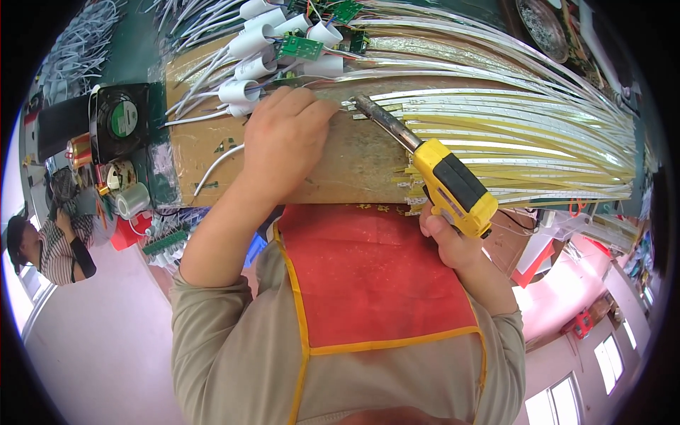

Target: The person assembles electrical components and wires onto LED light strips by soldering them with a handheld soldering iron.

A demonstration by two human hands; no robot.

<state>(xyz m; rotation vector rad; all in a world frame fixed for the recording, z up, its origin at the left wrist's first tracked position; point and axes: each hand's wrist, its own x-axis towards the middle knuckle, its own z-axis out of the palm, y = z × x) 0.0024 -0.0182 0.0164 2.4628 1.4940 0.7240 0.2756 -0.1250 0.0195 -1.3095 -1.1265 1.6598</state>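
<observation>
- Left hand (283, 138): knuckles up, fingers curled together and pressed down on the board (354, 166); fingertips pinch at the strip end (348, 105), though what exactly they grip is hidden under them.
- Right hand (448, 239): clamped around the yellow-and-black handle of the iron (425, 161), at the board's near edge.
- Iron: slants up and left from the right hand; its metal tip meets the strip end just beside the left fingertips.
- Strips (510, 131): white and yellow, a dense fan running from the tip out to the right, past the board's right edge.
- Board: brown, scuffed; bare patch between the two hands and below the left hand; near edge meets the red apron (368, 269).
- Capsules (248, 67): white cylinders with white wires, heaped just beyond the left hand, along the board's far left.
- Green circuit boards (300, 47): among the capsules, far edge.
- Fan (120, 120): black, left of the board, well apart from the hands.
- Tape roll (132, 200): near the fan, lower left.
- Another person (49, 244): striped sleeve, far left rim.
</observation>
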